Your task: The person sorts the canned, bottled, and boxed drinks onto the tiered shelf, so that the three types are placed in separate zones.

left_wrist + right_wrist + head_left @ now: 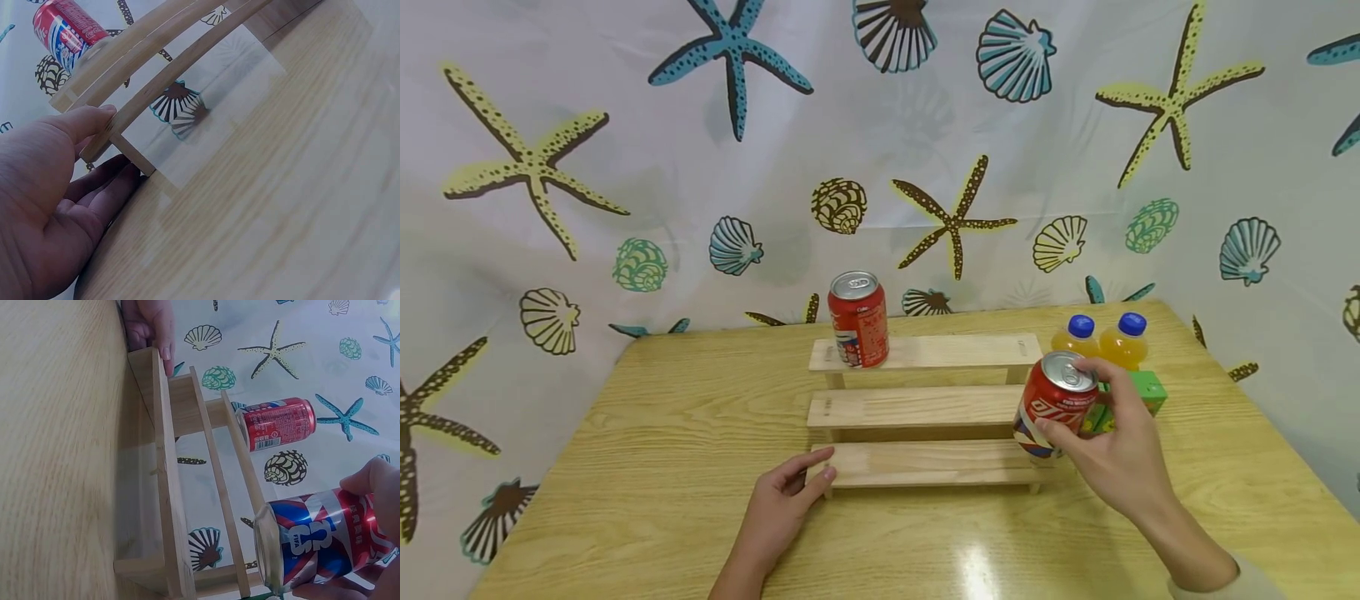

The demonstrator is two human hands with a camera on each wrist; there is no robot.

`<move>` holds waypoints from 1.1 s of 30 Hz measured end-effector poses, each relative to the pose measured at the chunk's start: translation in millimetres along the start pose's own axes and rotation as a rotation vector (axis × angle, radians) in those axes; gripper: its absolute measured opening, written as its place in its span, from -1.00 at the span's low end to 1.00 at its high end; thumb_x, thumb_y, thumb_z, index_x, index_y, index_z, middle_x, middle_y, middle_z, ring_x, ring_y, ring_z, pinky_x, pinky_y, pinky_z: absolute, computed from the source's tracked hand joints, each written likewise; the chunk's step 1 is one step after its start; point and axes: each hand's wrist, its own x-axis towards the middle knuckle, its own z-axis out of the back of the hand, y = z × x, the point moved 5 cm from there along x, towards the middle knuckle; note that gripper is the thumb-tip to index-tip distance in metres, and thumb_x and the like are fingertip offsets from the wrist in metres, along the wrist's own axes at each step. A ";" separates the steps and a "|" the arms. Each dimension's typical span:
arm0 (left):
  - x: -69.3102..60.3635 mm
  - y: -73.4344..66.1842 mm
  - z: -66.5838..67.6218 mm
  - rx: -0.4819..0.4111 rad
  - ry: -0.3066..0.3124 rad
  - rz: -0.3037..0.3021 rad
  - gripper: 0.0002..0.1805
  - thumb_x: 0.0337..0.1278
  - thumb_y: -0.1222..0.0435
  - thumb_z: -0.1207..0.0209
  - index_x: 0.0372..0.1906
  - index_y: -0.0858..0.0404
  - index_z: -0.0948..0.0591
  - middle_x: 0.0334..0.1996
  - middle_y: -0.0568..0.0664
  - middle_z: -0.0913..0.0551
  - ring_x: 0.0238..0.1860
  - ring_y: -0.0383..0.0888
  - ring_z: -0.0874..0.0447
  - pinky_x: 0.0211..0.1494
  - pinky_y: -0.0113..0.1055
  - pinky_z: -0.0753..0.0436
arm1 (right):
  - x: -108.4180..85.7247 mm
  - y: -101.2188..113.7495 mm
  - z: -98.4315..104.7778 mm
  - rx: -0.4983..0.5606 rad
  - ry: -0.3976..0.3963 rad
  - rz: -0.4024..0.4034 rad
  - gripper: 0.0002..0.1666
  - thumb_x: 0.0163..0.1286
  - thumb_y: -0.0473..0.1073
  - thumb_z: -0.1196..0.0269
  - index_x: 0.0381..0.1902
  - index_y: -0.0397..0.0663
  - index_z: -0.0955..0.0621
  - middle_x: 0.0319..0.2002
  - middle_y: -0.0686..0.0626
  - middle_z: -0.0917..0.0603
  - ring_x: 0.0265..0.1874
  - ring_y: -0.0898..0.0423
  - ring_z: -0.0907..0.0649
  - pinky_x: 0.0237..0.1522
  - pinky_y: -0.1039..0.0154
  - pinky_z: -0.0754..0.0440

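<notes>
A red soda can [1051, 410] is gripped by my right hand [1122, 454], thumb on its near side and fingers around its far side and top. The can is upright, above the right end of a three-tier wooden rack [925, 462]; in the right wrist view its silver base [269, 547] shows. My left hand [782, 500] holds the left end of the rack's lowest board, with the thumb [94, 119] on the board and the other fingers beside the leg. Another red can [859, 323] stands upright on the left of the top tier.
Behind my right hand, to the right of the rack, are two orange drink bottles [1123, 343] with blue caps and green cartons [1148, 387], partly hidden. A white cloth [790, 167] printed with starfish and shells hangs behind the wooden table [647, 467].
</notes>
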 end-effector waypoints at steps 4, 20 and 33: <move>0.3 -0.1 0.7 0.001 -0.001 -0.002 -0.47 0.11 -0.05 -0.38 0.18 0.04 -0.67 0.34 0.01 -0.52 0.50 -0.05 -0.27 0.49 -0.10 -0.39 | 5.8 2.4 -4.6 0.003 -0.008 0.005 -0.19 0.16 -0.28 -0.50 0.31 -0.12 -0.37 0.17 -0.17 -0.55 0.01 -0.02 -0.58 -0.22 0.46 -0.68; -2.1 0.4 0.1 -0.008 -0.001 -0.017 -0.49 0.14 -0.04 -0.36 0.16 0.06 -0.68 0.34 0.02 -0.53 0.50 -0.04 -0.27 0.52 -0.06 -0.34 | 25.4 7.0 -22.4 -0.031 0.032 0.002 -0.22 0.19 -0.16 -0.49 0.30 0.01 -0.37 0.15 -0.16 -0.57 0.04 -0.13 -0.59 -0.35 0.41 -0.68; -0.6 0.5 1.0 -0.009 0.008 -0.015 -0.47 0.12 -0.07 -0.36 0.17 0.04 -0.68 0.35 0.02 -0.52 0.51 -0.03 -0.25 0.53 -0.04 -0.33 | 36.3 10.9 -29.2 -0.008 0.039 0.020 -0.23 0.18 -0.21 -0.49 0.28 -0.05 -0.37 0.21 -0.20 -0.51 0.08 -0.18 -0.55 -0.09 -0.13 -0.68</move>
